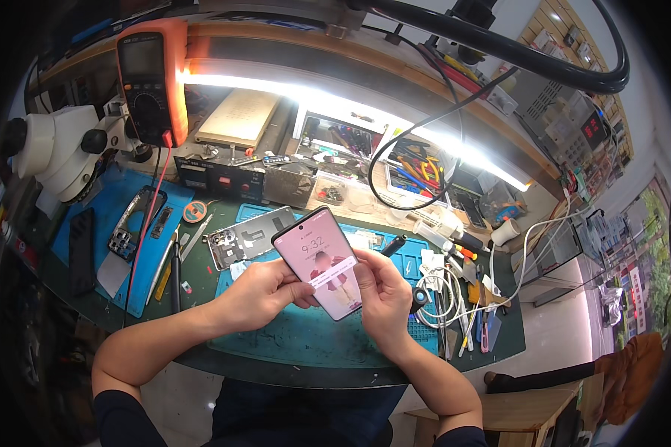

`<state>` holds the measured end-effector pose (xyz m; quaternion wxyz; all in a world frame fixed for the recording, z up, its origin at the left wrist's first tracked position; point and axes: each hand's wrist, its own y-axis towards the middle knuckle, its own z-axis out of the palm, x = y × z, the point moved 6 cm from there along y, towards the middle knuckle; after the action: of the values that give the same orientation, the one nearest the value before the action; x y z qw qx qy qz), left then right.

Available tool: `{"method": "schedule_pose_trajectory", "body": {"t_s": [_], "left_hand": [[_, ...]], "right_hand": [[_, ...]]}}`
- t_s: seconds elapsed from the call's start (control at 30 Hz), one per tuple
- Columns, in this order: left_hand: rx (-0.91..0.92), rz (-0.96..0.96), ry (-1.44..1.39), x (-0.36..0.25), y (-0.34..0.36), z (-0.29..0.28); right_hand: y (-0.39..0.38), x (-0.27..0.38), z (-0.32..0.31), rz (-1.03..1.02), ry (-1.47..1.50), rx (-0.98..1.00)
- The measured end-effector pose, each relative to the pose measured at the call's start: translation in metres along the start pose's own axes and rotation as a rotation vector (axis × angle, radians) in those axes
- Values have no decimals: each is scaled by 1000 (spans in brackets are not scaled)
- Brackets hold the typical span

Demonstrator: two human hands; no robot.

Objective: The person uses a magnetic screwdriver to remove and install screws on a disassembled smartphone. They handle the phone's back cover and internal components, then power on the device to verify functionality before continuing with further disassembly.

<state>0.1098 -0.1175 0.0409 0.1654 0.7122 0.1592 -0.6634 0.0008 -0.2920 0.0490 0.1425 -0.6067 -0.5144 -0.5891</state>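
Landmark: teal work mat [276,335], spread on the bench in front of the person.
Phone: slim, rounded corners, pink lock screen lit with a clock and a figure in red; held in the air over the teal work mat, its top end leaning left.
Left hand [265,294]: over the mat's left half, partly closed; thumb along the phone [320,257] at its lower left edge, the other fingers curled behind, tips mostly hidden.
Right hand [386,298]: over the mat's right half, half curled; thumb on the phone's right edge, index finger bent beside it, the rest out of sight.
Metal panel [265,231]: silver-grey, at the mat's upper left, just behind the left hand.
Opened phone frame [119,242]: well left of the mat, on a blue sheet.
Spool [194,203]: orange, left of the mat, near its upper corner.
Multimeter [153,82]: orange and dark, upright, beyond the mat to the left.
Microscope [52,149]: white, far left of the mat.
Pliers [430,170]: colourful handles in a tray, beyond the mat's far right.
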Motion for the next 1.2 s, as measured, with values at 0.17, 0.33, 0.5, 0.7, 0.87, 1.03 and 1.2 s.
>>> {"method": "schedule_pose_trajectory", "body": {"t_s": [0.17,0.33,0.5,0.7,0.87,1.03,1.2], "left_hand": [[-1,-12,1,-2,1,0],[13,-15,-9,-1,1,-1],[-18,15,-31,-1,1,-1],[-7,11,-13,1,1,0],[-15,6,-22,0,0,-1],[-29,3,-18,1,3,-1],[-27,-22,-56,5,4,-2]], "right_hand": [[-1,1,0,-15,9,-21],[0,8,0,-49,-43,25],[0,6,0,-59,-55,19],[2,8,-2,-21,-74,34],[1,7,-1,-23,-55,25],[0,3,-2,-38,-20,17],[2,26,2,-135,-67,11]]}}
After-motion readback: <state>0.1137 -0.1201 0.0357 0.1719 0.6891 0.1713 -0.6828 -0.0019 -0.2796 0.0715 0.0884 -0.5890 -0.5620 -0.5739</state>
